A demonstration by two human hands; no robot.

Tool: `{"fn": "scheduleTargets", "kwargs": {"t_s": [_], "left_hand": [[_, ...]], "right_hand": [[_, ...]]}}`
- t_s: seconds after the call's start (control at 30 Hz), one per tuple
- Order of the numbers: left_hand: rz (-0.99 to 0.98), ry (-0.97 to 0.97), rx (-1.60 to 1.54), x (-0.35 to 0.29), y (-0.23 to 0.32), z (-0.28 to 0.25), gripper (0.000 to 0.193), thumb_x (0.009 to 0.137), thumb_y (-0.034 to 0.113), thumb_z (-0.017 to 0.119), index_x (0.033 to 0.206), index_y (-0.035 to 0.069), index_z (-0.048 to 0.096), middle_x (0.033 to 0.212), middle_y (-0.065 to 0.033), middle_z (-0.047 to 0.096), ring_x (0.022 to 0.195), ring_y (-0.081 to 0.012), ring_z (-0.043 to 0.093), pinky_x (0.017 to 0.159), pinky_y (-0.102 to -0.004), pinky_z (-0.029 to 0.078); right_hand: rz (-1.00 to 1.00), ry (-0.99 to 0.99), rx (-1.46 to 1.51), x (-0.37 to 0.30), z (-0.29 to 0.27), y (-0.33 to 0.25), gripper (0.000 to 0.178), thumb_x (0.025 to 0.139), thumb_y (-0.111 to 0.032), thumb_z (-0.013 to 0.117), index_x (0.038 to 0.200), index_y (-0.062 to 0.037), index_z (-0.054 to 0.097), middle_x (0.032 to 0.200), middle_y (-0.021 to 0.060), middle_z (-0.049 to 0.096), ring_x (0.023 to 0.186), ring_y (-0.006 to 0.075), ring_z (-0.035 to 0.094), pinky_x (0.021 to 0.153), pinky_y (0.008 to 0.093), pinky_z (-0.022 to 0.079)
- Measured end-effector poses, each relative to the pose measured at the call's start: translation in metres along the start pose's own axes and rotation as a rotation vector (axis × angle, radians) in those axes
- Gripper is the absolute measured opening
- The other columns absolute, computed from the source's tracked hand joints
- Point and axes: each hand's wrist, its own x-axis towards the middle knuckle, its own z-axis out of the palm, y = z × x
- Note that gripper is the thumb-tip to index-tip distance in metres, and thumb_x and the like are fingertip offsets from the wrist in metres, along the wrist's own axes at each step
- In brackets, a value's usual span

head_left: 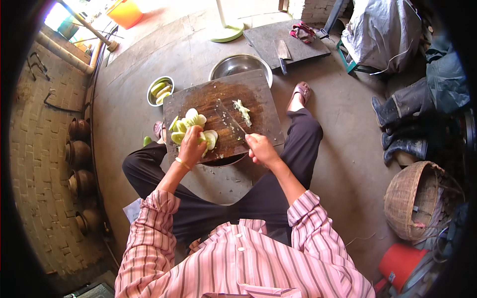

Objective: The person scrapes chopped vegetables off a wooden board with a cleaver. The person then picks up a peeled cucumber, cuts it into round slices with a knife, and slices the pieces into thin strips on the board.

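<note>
A worn wooden cutting board (198, 97) lies between my knees. On its left part is a heap of pale green vegetable slices (191, 119), round and thin, perhaps squash. My left hand (191, 145) is on the near side of this heap, its fingers bent and closed on some slices. My right hand (261, 150), at the board's right side, grips the handle of a kitchen knife (229, 117). The blade points away to the upper left, above the bare middle of the board. Thin pale shreds (243, 112) lie to the right of the blade.
Beyond the board stands a steel basin (241, 63). A small bowl (161, 91) at left holds green and yellowish pieces. Another cleaver (282, 53) rests on a dark slab (258, 36). Boots (405, 149), a wicker basket (405, 198) and a red bucket (401, 265) line the right side.
</note>
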Motion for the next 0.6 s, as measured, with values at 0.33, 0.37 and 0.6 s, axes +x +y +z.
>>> {"fn": "scheduleTargets", "kwargs": {"t_s": [0.33,0.37,0.6], "left_hand": [[-0.257,-0.226,-0.402,0.079,-0.005,0.096,0.037,0.071,0.009,0.070,0.103,0.005,0.053,0.084,-0.0097,0.053,0.081,-0.0226,0.055,0.073,-0.0336,0.047],[-0.166,-0.154,-0.197,0.082,-0.012,0.100,0.037,0.070,0.010,0.070,0.103,0.005,0.053,0.088,-0.0121,0.053,0.086,-0.0277,0.055,0.076,-0.0367,0.047],[0.136,-0.056,0.084,0.070,0.007,0.089,0.030,0.070,0.004,0.063,0.099,0.004,0.056,0.101,-0.0148,0.053,0.098,-0.0352,0.051,0.085,-0.0416,0.045]], "right_hand": [[-0.027,0.132,-0.228,0.000,-0.026,-0.020,0.036,0.097,-0.035,0.044,0.094,-0.0035,0.062,0.054,0.0068,0.056,0.040,0.0163,0.055,0.043,0.0314,0.047],[-0.029,0.139,-0.217,0.000,-0.022,-0.020,0.036,0.097,-0.036,0.044,0.094,-0.0041,0.061,0.054,0.0065,0.056,0.041,0.0166,0.055,0.045,0.0319,0.047],[-0.089,0.256,-0.413,0.010,-0.011,0.008,0.033,0.097,-0.035,0.043,0.097,-0.0060,0.059,0.074,0.0187,0.065,0.068,0.0389,0.064,0.062,0.0463,0.051]]}}
